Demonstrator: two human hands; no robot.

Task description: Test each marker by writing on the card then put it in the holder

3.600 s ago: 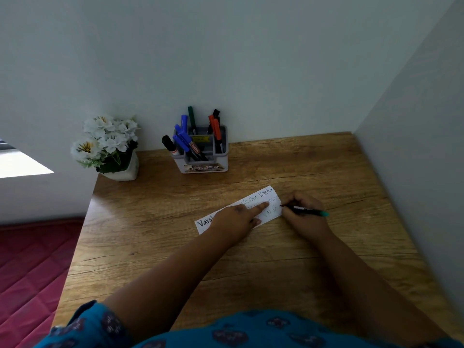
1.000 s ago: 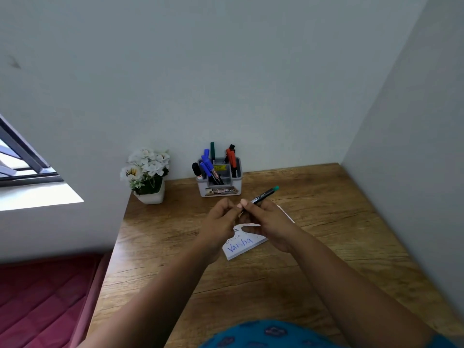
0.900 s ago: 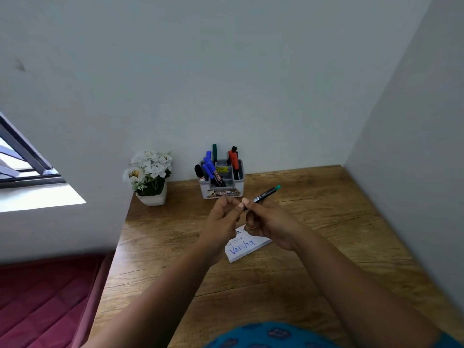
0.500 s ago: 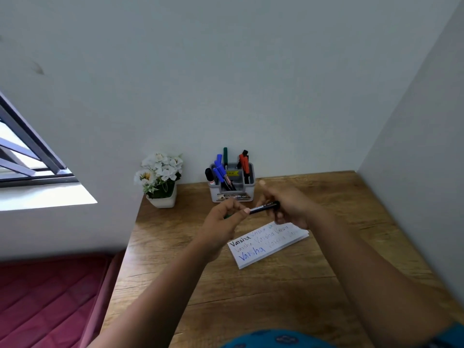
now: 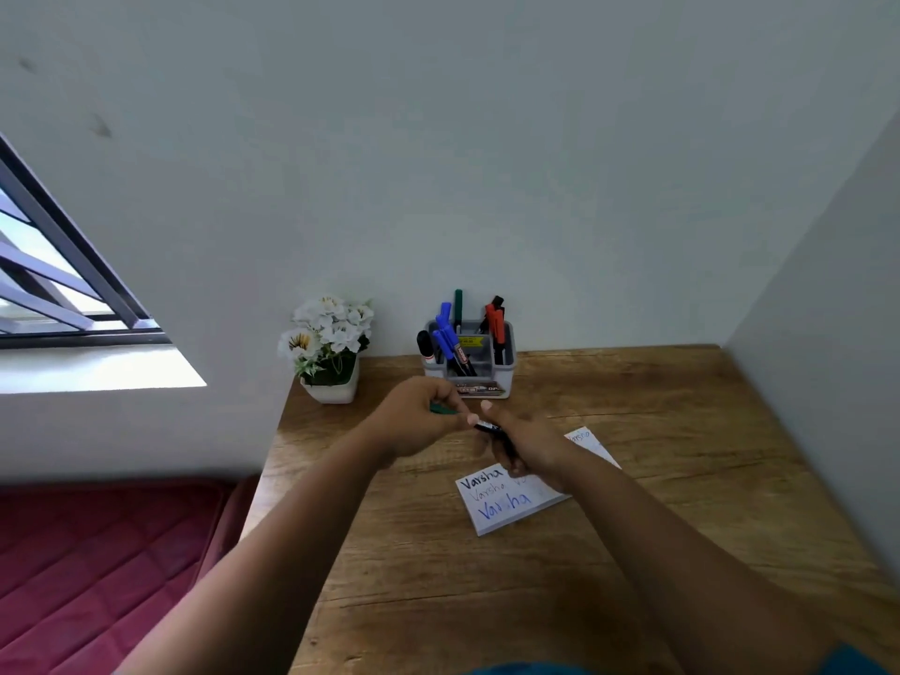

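Landmark for all positions: the holder (image 5: 468, 359).

Desk (image 5: 682, 479): a wooden top; the holder stands at its far edge against the wall. Nothing here threatens the work.

Flower pot (image 5: 331, 353): on the desk to the left of the holder, with a gap between them. Risk judged low, unless the left forearm swings wide on the way to the holder.

Card (image 5: 511, 499): flat on the desk, nearer the person than the holder and a little to its right, partly under the right wrist. Several written lines are visible. Neither hand pins it, so a lowered wrist could drag it or smear fresh ink.

Holder: a grey compartment box, already crowded with blue, red, green and black markers leaning at angles. Judgement: a new marker pushed in carelessly could jam against the leaning ones, or tip the light box.

Left hand (image 5: 414, 423): in front of the holder, above the desk, fingers curled round a green piece (image 5: 440, 409), seemingly the cap.

Right hand (image 5: 523, 443): just right of the left hand, fingers closed on the dark marker (image 5: 489, 427), whose end points into the left fingers.

Chief risk: whether the cap is seated cannot be told. A crooked push could leave it loose, mark the fingers, or let the marker dry out in the holder.
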